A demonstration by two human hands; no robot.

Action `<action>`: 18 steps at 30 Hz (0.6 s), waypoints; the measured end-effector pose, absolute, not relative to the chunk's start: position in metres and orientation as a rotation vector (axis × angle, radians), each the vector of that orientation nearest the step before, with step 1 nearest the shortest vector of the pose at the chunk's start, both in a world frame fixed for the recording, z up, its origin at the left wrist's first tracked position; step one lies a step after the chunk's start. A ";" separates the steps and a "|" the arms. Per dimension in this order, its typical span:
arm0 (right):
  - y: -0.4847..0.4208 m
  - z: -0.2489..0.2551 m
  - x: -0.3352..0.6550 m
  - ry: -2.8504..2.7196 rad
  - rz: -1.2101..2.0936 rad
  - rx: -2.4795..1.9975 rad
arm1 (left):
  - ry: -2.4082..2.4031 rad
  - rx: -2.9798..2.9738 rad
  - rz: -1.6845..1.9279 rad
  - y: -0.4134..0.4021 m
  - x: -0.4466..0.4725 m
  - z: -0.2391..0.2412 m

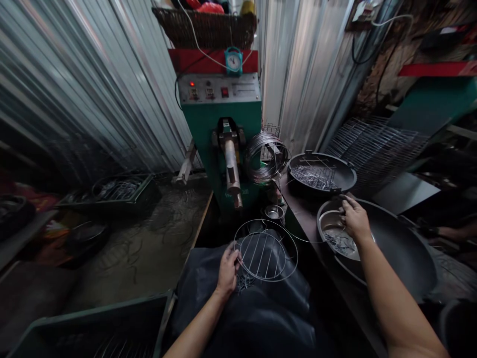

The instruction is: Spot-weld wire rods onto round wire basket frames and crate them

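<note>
My left hand (227,270) is closed on the left edge of a round wire rack (257,254), with two rings and several parallel bars, held above my lap. A dark apron (283,311) covers my lap, and a small heap of short wire pieces (245,282) lies on it. To the right, my right hand (355,219) is over a steel bowl (323,219) of small wire pieces; its fingers are curled together, and what they hold cannot be made out. That bowl sits inside a large black pan (402,248).
Ahead stands a green machine (201,119) with a protruding metal arm (231,166). Beside it hangs a wire coil (257,171). A smaller pan (352,174) holds metal pieces. Crates (128,201) are on the left. Another person's hand (449,233) shows at far right.
</note>
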State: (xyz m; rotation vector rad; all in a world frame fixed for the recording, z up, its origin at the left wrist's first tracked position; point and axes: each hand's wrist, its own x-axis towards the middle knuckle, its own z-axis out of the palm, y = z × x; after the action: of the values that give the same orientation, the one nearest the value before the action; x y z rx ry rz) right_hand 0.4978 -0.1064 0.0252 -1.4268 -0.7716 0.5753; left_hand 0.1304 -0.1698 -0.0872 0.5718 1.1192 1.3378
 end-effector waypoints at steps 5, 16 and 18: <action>-0.107 0.014 0.506 -0.540 0.707 -1.297 | 1.119 0.578 1.342 -0.172 0.131 -0.084; -0.084 -0.021 0.497 -0.232 0.717 -1.004 | 1.132 0.682 1.275 -0.157 0.136 -0.073; -0.074 -0.026 0.489 -0.156 0.703 -0.933 | 1.136 0.703 1.263 -0.155 0.137 -0.072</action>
State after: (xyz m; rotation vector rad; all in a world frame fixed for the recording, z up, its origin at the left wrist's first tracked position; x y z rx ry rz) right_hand 0.4894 -0.0740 -0.0257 -0.9332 -0.1565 0.7025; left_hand 0.1370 -0.1551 -0.0724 0.7032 1.1357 1.2629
